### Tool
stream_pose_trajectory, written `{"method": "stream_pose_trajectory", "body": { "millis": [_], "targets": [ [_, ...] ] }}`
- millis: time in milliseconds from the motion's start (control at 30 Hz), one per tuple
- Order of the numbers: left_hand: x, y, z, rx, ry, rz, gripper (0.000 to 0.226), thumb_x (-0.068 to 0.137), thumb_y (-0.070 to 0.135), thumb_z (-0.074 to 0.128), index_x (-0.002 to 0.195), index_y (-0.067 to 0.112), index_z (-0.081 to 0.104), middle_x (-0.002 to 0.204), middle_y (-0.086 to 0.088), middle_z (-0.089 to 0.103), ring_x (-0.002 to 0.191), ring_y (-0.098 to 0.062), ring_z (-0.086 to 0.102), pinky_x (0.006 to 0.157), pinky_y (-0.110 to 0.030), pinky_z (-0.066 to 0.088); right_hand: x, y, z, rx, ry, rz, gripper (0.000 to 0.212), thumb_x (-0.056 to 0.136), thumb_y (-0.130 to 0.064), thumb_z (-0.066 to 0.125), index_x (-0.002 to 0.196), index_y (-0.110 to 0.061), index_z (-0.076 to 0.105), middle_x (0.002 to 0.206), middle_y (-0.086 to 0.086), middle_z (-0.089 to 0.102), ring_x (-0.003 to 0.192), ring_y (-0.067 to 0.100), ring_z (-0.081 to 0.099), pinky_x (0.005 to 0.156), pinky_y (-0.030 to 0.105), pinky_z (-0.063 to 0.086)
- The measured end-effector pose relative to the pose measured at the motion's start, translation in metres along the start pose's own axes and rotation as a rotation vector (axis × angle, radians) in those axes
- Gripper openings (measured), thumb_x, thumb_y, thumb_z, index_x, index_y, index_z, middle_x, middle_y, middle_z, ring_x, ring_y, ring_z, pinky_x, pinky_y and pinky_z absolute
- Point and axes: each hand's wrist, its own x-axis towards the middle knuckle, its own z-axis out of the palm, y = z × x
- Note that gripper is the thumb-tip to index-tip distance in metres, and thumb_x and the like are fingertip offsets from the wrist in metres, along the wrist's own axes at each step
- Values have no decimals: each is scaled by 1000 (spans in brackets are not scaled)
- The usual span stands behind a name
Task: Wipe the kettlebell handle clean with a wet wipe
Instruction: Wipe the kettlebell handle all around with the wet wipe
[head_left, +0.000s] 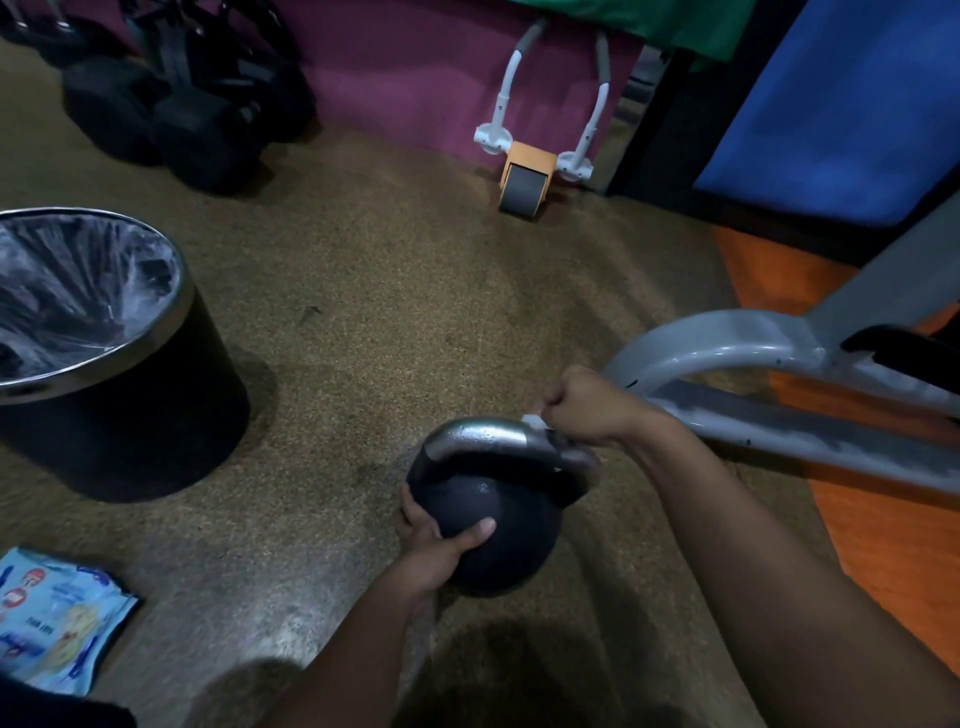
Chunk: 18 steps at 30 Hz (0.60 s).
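Black kettlebell (493, 530), wet steel handle (483, 434), tilted

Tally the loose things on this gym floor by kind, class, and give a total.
Kettlebell: 1
Wet wipe: 1
Wipes packet: 1
Bin: 1
Ab roller: 1
Total: 5
The dark gear at the back is too dim to count.

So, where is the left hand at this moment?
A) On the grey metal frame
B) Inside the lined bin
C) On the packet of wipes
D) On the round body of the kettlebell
D: the left hand holds the dark round body of the kettlebell, thumb across its front, while the right hand presses a white wet wipe against the handle.
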Motion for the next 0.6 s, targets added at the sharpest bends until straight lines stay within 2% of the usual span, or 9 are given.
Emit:
{"method": "stream_pose_trajectory", "body": {
  "millis": [133, 233, 333, 467, 533, 600],
  "targets": [
    [1, -2, 0, -3, 12, 14, 144, 71, 38, 93, 161, 37, -19, 170, 6, -13, 158, -26, 13, 124, -51, 30, 15, -13, 6, 42, -74, -48, 13, 86, -20, 64, 76, -17, 71, 66, -10, 64, 68, 7, 59, 62, 20, 47],
    [2, -4, -1, 3, -1, 9, 148, 68, 41, 95, 161, 39, -20, 171, 7, -14, 158, -25, 13, 124, -51, 31, 21, -4, 4, 64, -114, -41, 14, 86, -15, 61, 87, -5, 72, 69, -5, 65, 72, 11, 60, 68, 24, 46],
    [3, -2, -1, -4, -14, -12, 162, 46, 55, 95, 159, 44, -20, 171, 8, -11, 157, -27, 16, 123, -55, 33, 28, 6, -3, 37, -201, -6, 20, 85, -11, 56, 91, 5, 68, 78, 5, 64, 77, 19, 57, 69, 31, 43],
    [4, -5, -2, -4, -18, -25, 172, 28, 71, 96, 157, 51, -16, 172, 7, -5, 157, -28, 21, 120, -57, 37, 37, -6, 1, 135, -322, 37, 22, 91, -7, 50, 76, -13, 64, 66, -4, 65, 65, 11, 60, 61, 22, 47],
    [4, -5, -2, -17, -15, -17, 167, 37, 67, 97, 158, 49, -16, 172, 7, -6, 157, -28, 19, 121, -57, 36, 42, -6, 5, 195, -375, 59, 19, 92, -8, 51, 81, -9, 66, 71, 2, 70, 73, 18, 65, 69, 29, 52],
    [5, -8, -2, -27, 9, -18, 152, 60, 49, 97, 160, 43, -18, 171, 7, -10, 158, -27, 16, 122, -55, 34, 45, 0, 6, 232, -417, 89, 17, 90, -9, 53, 85, -6, 69, 77, 6, 72, 79, 22, 68, 75, 33, 54]
  ]
}}
